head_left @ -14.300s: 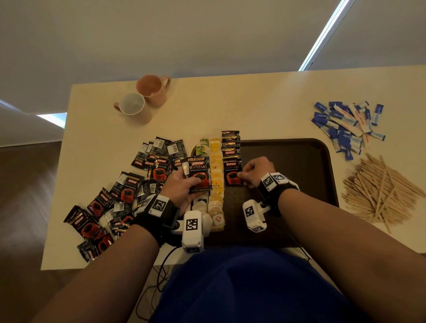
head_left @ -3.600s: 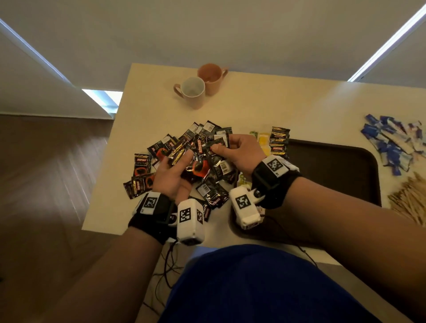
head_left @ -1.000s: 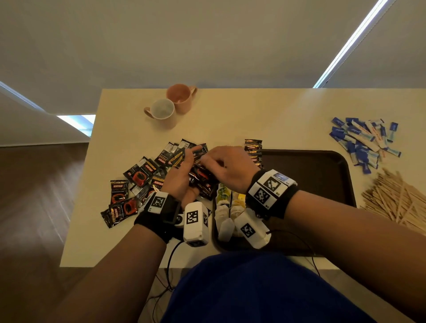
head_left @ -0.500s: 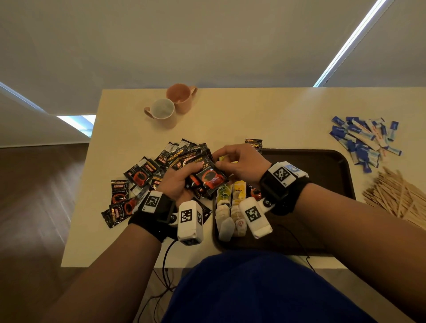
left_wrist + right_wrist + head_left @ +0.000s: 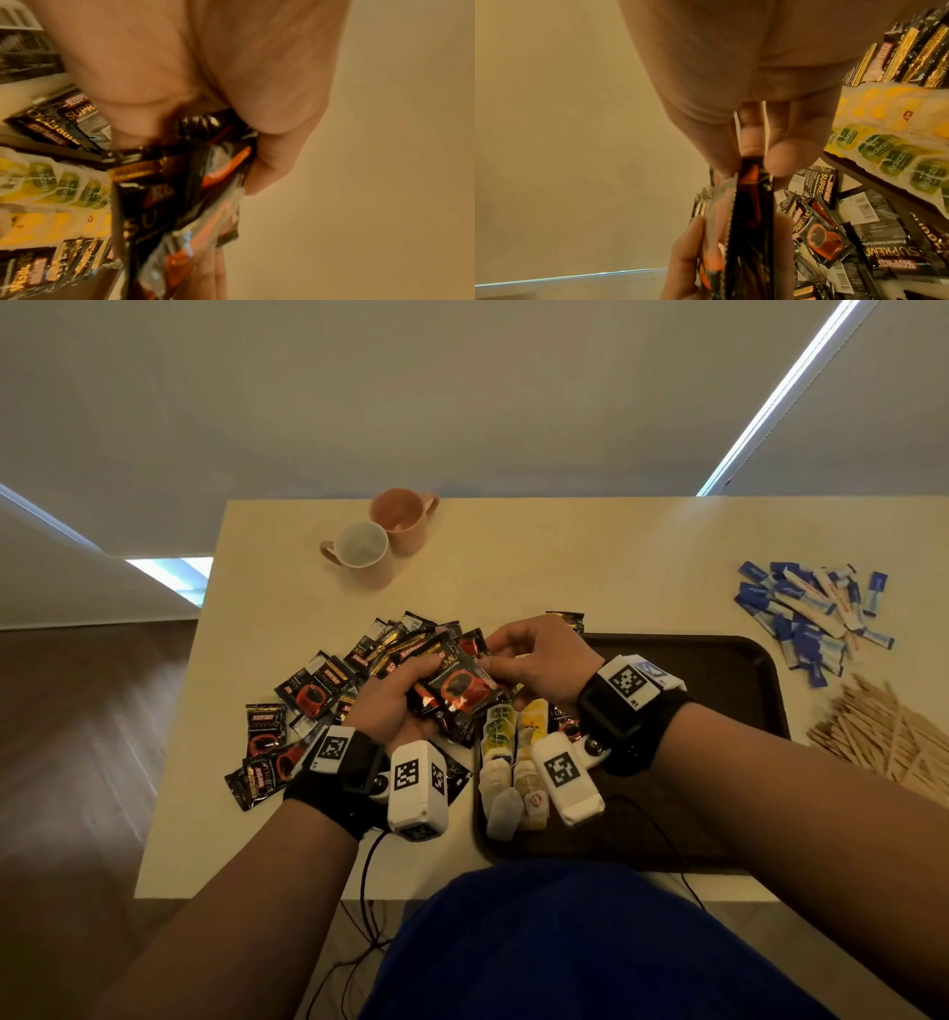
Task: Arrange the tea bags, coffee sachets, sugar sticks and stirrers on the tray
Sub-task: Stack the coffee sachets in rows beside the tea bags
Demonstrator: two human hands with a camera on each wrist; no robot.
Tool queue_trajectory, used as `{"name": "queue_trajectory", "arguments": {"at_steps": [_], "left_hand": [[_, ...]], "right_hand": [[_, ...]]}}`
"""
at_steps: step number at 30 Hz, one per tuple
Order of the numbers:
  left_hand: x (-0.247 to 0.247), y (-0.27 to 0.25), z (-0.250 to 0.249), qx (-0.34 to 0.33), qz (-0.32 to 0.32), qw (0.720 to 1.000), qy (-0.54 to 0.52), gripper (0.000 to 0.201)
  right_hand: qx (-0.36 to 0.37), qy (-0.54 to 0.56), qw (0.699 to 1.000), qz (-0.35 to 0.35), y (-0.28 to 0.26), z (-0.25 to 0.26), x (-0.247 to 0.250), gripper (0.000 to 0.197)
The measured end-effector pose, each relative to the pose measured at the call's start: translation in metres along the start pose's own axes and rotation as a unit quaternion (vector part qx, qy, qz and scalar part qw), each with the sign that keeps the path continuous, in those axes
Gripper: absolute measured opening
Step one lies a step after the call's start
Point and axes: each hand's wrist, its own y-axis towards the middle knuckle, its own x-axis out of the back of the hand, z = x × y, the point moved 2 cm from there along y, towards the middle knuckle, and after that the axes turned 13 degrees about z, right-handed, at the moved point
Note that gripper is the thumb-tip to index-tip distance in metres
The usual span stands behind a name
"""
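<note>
My left hand (image 5: 395, 695) grips a stack of black coffee sachets (image 5: 454, 688) just above the table, left of the dark brown tray (image 5: 719, 660). My right hand (image 5: 534, 660) pinches the stack's far edge; the right wrist view shows its fingers (image 5: 780, 160) on the sachets (image 5: 826, 205). In the left wrist view the stack (image 5: 185, 194) fans out from my palm. Loose coffee sachets (image 5: 313, 690) lie in a heap on the table. Two rows of tea bags (image 5: 513, 742) line the tray's left side, with a coffee sachet row (image 5: 565, 621) partly hidden behind my right hand.
Blue and white sugar sticks (image 5: 806, 618) lie in a pile at the far right, with wooden stirrers (image 5: 893, 731) heaped nearer. Two pink mugs (image 5: 380, 541) stand at the table's (image 5: 565, 557) back left. Cables hang off the front edge.
Both hands gathered sachets from the heap into one stack and lifted it slightly toward me. The right hand has moved to the stack's far edge.
</note>
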Motion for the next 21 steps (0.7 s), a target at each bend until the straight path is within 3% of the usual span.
{"name": "queue_trajectory", "arguments": {"at_steps": [4,8,10,13,16,17,20,21], "left_hand": [[0.007,0.001,-0.004,-0.038,-0.054,0.997,-0.035,0.032],[0.011,-0.001,-0.008,-0.054,-0.063,0.995,-0.057,0.057],[0.01,-0.001,-0.009,-0.073,-0.056,0.991,-0.097,0.057],[0.01,0.004,-0.009,-0.108,-0.05,0.984,-0.13,0.027],[0.001,0.005,-0.008,-0.111,-0.04,0.987,-0.112,0.012],[-0.004,0.004,-0.008,-0.11,-0.035,0.988,-0.1,0.016],[-0.018,0.001,-0.007,-0.111,-0.022,0.993,-0.021,0.064],[-0.022,0.0,-0.007,-0.118,-0.019,0.993,0.008,0.071]], "right_hand": [[-0.018,0.021,0.999,-0.034,0.002,-0.006,0.004,0.017],[-0.022,0.047,0.995,-0.083,0.0,-0.011,0.009,0.014],[-0.017,0.076,0.992,-0.104,-0.002,-0.011,0.012,0.014],[-0.002,0.133,0.98,-0.148,-0.004,-0.009,0.015,0.019],[-0.005,0.212,0.96,-0.183,-0.003,-0.005,0.014,0.015],[-0.01,0.239,0.954,-0.179,-0.003,-0.003,0.011,0.016],[-0.036,0.262,0.954,-0.145,0.003,-0.004,-0.002,0.027],[-0.042,0.249,0.958,-0.137,0.005,-0.005,-0.006,0.024]]}}
